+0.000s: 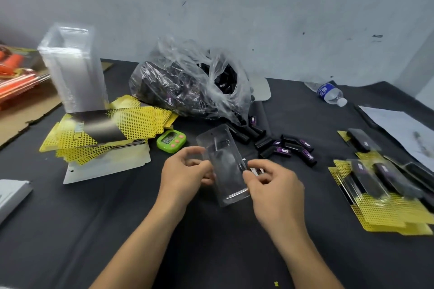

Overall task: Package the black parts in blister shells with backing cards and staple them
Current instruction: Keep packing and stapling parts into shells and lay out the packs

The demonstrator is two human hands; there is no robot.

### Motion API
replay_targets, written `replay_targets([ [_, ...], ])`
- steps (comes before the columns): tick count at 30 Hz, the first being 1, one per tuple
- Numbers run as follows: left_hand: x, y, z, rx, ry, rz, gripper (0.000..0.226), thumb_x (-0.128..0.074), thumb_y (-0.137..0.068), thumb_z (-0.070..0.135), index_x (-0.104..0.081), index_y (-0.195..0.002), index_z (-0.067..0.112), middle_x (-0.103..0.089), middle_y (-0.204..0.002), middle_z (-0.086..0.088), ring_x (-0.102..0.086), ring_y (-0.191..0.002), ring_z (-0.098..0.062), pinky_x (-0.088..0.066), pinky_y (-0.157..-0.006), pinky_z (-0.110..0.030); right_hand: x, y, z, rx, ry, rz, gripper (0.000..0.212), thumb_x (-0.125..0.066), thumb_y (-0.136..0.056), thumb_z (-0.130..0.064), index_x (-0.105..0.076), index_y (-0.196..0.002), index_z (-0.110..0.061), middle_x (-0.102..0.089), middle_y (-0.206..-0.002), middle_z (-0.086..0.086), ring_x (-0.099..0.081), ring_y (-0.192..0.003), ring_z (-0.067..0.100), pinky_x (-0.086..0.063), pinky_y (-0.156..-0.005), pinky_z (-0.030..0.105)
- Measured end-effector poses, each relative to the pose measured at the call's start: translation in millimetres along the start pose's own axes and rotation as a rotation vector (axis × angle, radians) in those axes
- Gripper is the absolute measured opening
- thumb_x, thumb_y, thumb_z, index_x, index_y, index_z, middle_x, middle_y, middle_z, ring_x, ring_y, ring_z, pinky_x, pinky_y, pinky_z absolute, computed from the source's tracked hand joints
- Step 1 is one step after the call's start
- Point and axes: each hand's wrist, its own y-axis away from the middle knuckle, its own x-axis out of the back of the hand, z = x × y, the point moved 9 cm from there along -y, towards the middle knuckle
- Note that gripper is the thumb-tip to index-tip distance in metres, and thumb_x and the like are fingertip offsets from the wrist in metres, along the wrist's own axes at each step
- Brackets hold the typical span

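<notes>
A clear blister shell (223, 164) is held over the middle of the dark table. My left hand (185, 173) pinches its left edge and my right hand (272, 185) pinches its right edge. Whether a part sits inside the shell cannot be told. Loose black parts (285, 148) with purple labels lie just beyond the hands. Behind them a clear plastic bag (190, 82) holds more black parts. A heap of yellow dotted backing cards (105, 134) lies at the left. A tall stack of empty blister shells (72, 65) stands behind the cards. Finished packs (380, 187) lie at the right.
A green timer (171, 140) sits between the cards and the hands. A water bottle (330, 94) lies at the back right, with white paper (404, 129) near it. Cardboard and orange items (16, 77) are at the far left. A grey wall rises behind the table.
</notes>
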Motion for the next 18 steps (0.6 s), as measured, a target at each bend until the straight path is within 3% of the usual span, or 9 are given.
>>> replay_targets([
  [2, 10, 5, 12, -0.152, -0.197, 0.121, 0.074, -0.079, -0.078, 0.016, -0.047, -0.142, 0.034, -0.072, -0.117, 0.018, -0.066, -0.101, 0.011, -0.053, -0.081, -0.015, 0, -12, -7, 0.089, 0.059, -0.041, 0.011, -0.079, -0.083, -0.031, -0.077, -0.084, -0.042, -0.068, -0.068, -0.033, -0.063, -0.079, -0.01, -0.044, -0.068, 0.009],
  [3, 17, 11, 29, -0.298, -0.336, 0.196, 0.091, -0.082, -0.074, 0.023, -0.035, -0.15, 0.041, -0.058, -0.137, 0.025, -0.051, -0.12, 0.019, -0.044, -0.097, -0.013, -2, -18, -12, 0.136, 0.084, -0.103, 0.014, -0.08, -0.082, -0.029, -0.078, -0.083, -0.042, -0.068, -0.071, -0.035, -0.063, -0.079, -0.013, -0.043, -0.067, 0.006],
  [5, 12, 27, 63, -0.648, -0.622, 0.23, 0.103, -0.086, -0.07, 0.031, -0.031, -0.157, 0.04, -0.037, -0.158, 0.019, -0.029, -0.146, 0.007, -0.029, -0.118, -0.023, -12, -30, -21, 0.213, 0.121, -0.29, 0.019, -0.082, -0.082, -0.023, -0.081, -0.082, -0.041, -0.071, -0.075, -0.033, -0.063, -0.078, -0.015, -0.041, -0.067, 0.001],
  [7, -10, 40, 73, -0.878, -0.811, 0.102, 0.077, -0.086, -0.071, 0.036, -0.058, -0.143, 0.037, -0.054, -0.149, 0.011, -0.044, -0.141, -0.008, -0.037, -0.12, -0.039, -24, -35, -34, 0.313, 0.158, -0.447, 0.018, -0.083, -0.082, -0.02, -0.083, -0.084, -0.038, -0.073, -0.075, -0.024, -0.065, -0.077, -0.008, -0.042, -0.067, 0.006],
  [9, -22, 40, 63, -0.814, -0.789, -0.044, 0.046, -0.08, -0.076, 0.042, -0.071, -0.12, 0.05, -0.074, -0.108, 0.024, -0.064, -0.104, 0.007, -0.053, -0.097, -0.032, -29, -35, -45, 0.388, 0.102, -0.447, 0.017, -0.085, -0.08, -0.017, -0.084, -0.084, -0.033, -0.073, -0.077, -0.018, -0.066, -0.081, -0.001, -0.045, -0.07, 0.011],
  [11, -19, 32, 50, -0.61, -0.697, -0.063, 0.037, -0.081, -0.082, 0.041, -0.069, -0.111, 0.061, -0.072, -0.088, 0.031, -0.066, -0.082, 0.013, -0.056, -0.083, -0.024, -22, -35, -45, 0.375, 0.0, -0.283, 0.019, -0.085, -0.079, -0.016, -0.084, -0.088, -0.032, -0.073, -0.083, -0.025, -0.066, -0.086, -0.002, -0.046, -0.075, 0.009],
  [13, -8, 20, 40, -0.481, -0.601, 0.006, 0.023, -0.085, -0.082, 0.03, -0.08, -0.099, 0.046, -0.075, -0.087, 0.03, -0.069, -0.082, 0.013, -0.059, -0.082, -0.025, -11, -31, -27, 0.255, -0.042, -0.09, 0.033, -0.085, -0.08, -0.025, -0.079, -0.109, -0.037, -0.071, -0.091, -0.032, -0.066, -0.082, -0.004, -0.046, -0.076, 0.007],
  [15, -2, 12, 31, -0.388, -0.528, 0.021, 0.015, -0.087, -0.081, 0.023, -0.082, -0.086, 0.036, -0.074, -0.08, 0.029, -0.069, -0.077, 0.013, -0.06, -0.078, -0.023, -12, -23, -11, 0.166, -0.02, -0.033, 0.042, -0.083, -0.08, -0.033, -0.071, -0.12, -0.042, -0.071, -0.087, -0.028, -0.067, -0.076, -0.003, -0.047, -0.073, 0.008],
  [18, -7, 11, 17, -0.328, -0.563, -0.016, 0.007, -0.086, -0.082, 0.026, -0.082, -0.085, 0.031, -0.073, -0.074, 0.029, -0.068, -0.073, 0.013, -0.057, -0.074, -0.02, -16, -21, -3, 0.161, -0.048, -0.028, 0.016, -0.081, -0.083, -0.03, -0.077, -0.097, -0.036, -0.072, -0.078, -0.029, -0.068, -0.075, -0.008, -0.049, -0.07, 0.009],
])
